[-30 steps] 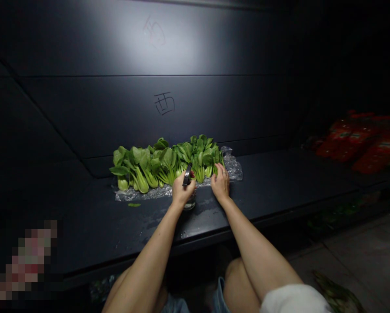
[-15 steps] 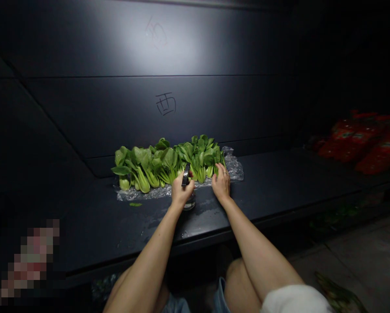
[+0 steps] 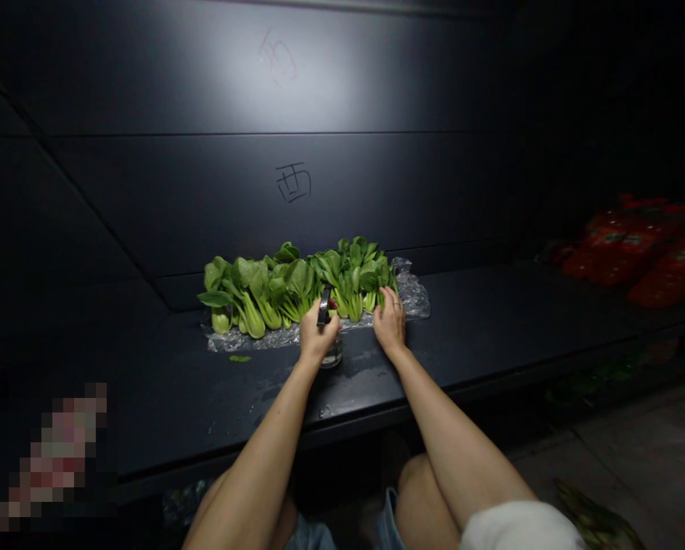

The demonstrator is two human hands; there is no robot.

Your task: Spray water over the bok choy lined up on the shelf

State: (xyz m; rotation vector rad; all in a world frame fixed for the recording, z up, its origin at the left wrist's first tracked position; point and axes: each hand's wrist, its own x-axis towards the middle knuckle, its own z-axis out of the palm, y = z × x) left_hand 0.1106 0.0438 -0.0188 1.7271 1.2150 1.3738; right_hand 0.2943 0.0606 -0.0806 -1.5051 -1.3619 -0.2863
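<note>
A row of bok choy (image 3: 296, 286) lies side by side, leaves toward the back, on crinkled clear plastic film (image 3: 415, 294). My left hand (image 3: 317, 332) is closed round a spray bottle (image 3: 331, 353) with a dark trigger head and a clear body, upright in front of the row's middle. Most of the bottle is hidden by the hand. At the right end of the row, my right hand (image 3: 390, 321) rests against the stalks with its fingers stretched out and thumb apart; a ring is on one finger.
The dark shelf (image 3: 479, 328) has a few wet spots and a loose leaf (image 3: 240, 358). Behind rises a dark panel (image 3: 376, 191) with a written character. Red-packed goods (image 3: 611, 244) stand at the right. Some wilted greens (image 3: 597, 516) lie on the floor.
The view has shifted very slightly. The left hand's spray bottle is tilted a touch to the left; otherwise both hands and the bok choy look the same.
</note>
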